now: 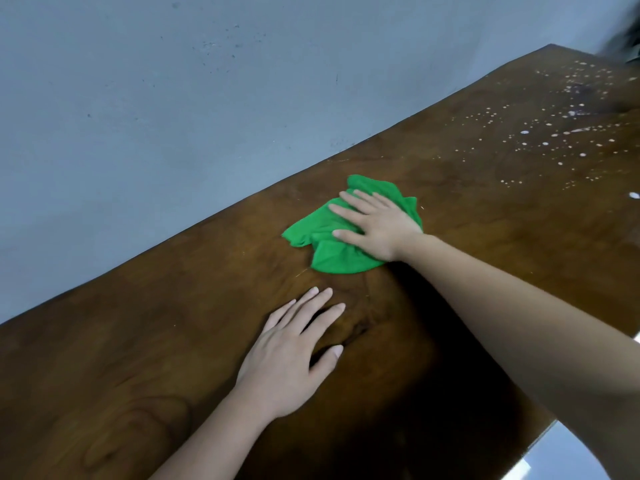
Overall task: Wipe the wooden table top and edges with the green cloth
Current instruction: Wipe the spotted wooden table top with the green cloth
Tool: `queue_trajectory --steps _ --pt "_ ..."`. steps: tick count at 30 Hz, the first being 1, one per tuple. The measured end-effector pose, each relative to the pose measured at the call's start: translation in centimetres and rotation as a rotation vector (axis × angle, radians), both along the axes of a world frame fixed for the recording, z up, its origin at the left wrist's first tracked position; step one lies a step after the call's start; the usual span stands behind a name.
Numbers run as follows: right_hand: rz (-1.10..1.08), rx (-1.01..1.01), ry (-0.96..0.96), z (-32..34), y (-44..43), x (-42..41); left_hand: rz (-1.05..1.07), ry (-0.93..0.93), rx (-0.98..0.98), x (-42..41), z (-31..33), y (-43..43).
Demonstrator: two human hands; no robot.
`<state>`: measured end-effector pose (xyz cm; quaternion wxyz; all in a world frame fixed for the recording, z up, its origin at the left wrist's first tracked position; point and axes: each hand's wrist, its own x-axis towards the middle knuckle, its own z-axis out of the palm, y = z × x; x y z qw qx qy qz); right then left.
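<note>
A crumpled green cloth [329, 252] lies on the dark wooden table top [145, 358], near the far edge by the wall. My right hand [375, 225] presses flat on the cloth with straight, spread fingers. My left hand [294, 351] rests flat on the bare wood, nearer to me and left of the cloth, fingers straight. The right forearm crosses the table from the lower right.
White droplets and specks [554, 133] are scattered over the table's far right part. A grey-blue wall [173, 116] runs along the table's far edge. A dark blurred object [627, 39] sits at the top right corner. The near edge shows at the lower right [554, 424].
</note>
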<state>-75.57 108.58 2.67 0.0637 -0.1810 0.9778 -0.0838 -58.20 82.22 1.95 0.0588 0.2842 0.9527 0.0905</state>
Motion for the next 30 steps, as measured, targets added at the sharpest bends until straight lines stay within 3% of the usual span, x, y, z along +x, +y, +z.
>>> queue_trajectory --steps 4,8,18,23,30 --pt "-0.380 -0.002 0.008 -0.2 7.2 2.1 0.014 -0.001 -0.010 0.0 -0.4 0.0" --pt "-0.660 0.007 -0.002 -0.7 6.8 5.3 0.014 0.020 0.000 0.0 -0.6 -0.1" --pt "-0.474 0.054 0.044 -0.9 -0.7 17.5 -0.006 0.012 -0.010 -0.1 -0.6 0.0" --pt "-0.465 0.036 0.069 -1.0 1.6 21.5 -0.016 0.016 0.007 -0.4 -0.8 0.8" --pt "-0.528 0.007 0.070 -1.2 7.4 20.5 -0.049 0.014 0.007 -1.9 -0.8 5.0"
